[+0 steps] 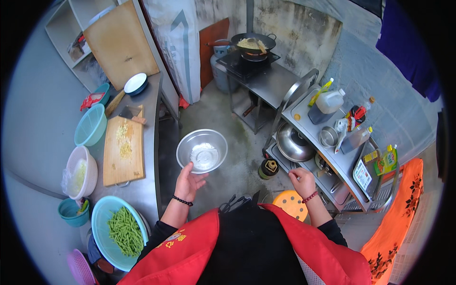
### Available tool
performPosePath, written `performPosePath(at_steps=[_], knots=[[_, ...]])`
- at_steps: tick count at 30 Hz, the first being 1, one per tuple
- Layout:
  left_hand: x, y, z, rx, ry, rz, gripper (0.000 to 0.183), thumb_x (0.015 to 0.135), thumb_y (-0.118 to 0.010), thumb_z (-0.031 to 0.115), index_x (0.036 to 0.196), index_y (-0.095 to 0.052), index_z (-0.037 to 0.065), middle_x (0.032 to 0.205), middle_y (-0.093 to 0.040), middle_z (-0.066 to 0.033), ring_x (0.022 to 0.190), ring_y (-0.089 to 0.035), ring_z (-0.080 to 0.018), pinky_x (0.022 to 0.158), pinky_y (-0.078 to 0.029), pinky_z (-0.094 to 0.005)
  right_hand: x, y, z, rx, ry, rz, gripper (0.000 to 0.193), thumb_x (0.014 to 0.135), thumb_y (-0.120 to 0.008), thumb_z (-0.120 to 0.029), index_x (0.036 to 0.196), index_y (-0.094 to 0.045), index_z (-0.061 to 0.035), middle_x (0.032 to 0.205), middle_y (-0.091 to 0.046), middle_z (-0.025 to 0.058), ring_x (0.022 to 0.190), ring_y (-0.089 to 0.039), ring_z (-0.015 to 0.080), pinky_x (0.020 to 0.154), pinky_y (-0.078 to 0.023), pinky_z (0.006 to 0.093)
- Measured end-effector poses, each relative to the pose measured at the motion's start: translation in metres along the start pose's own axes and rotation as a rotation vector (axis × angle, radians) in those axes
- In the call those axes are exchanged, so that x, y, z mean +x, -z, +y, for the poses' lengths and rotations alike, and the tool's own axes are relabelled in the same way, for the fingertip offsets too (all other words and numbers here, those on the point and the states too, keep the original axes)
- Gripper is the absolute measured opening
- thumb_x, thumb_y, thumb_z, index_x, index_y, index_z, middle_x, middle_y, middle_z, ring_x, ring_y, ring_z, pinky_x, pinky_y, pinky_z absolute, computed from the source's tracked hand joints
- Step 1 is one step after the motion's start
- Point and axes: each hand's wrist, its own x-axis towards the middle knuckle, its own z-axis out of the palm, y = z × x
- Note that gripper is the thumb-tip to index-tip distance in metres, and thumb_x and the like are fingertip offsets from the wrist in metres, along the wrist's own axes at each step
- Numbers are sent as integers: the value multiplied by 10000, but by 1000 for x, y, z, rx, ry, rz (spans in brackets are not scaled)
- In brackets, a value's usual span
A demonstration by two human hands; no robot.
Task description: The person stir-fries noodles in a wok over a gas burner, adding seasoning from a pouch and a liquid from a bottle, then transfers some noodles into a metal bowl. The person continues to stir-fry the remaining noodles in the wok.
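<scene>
My left hand grips the near rim of a shiny steel basin, thumb at the edge and the other fingers beneath. The basin hangs over the floor, and only a bright reflection shows inside it. Off to the right, my right hand is closed, thumb and fingertips pressed together. Whether something small is between them cannot be made out. It hovers beside the lower shelf of a steel cart, near a dark jar and above a yellow stool.
On the left counter are a cutting board with chopped pale bits, a cleaver and a tub of green beans. A wok with food sits on a far burner. Bottles crowd the cart's top.
</scene>
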Motion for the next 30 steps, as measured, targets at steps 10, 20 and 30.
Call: performPosePath(at_steps=[10, 20, 30], knots=[[146, -11, 91, -52, -38, 96, 519, 991, -597, 468, 1342, -535, 91, 1184, -702, -88, 941, -730, -231, 662, -593, -295, 327, -58, 18, 157, 108, 60, 180, 865, -733, -117, 1035, -737, -57, 847, -693, 111, 762, -687, 275, 696, -548, 371], [359, -12, 213, -2, -55, 33, 499, 1003, -599, 424, 1354, -511, 81, 1182, -699, -103, 920, -732, -258, 650, -591, -298, 581, -127, 95, -103, -182, 225, 503, 834, -764, -127, 1319, -637, -169, 988, -673, 80, 805, -677, 244, 754, -560, 363], [490, -56, 286, 18, -46, -48, 499, 1003, -592, 423, 1349, -530, 69, 1173, -712, -105, 939, -739, -266, 668, -607, -318, 677, -168, 166, -454, 18, 54, 692, 804, -751, -108, 1433, -532, -294, 962, -563, 97, 902, -650, 314, 753, -555, 435]])
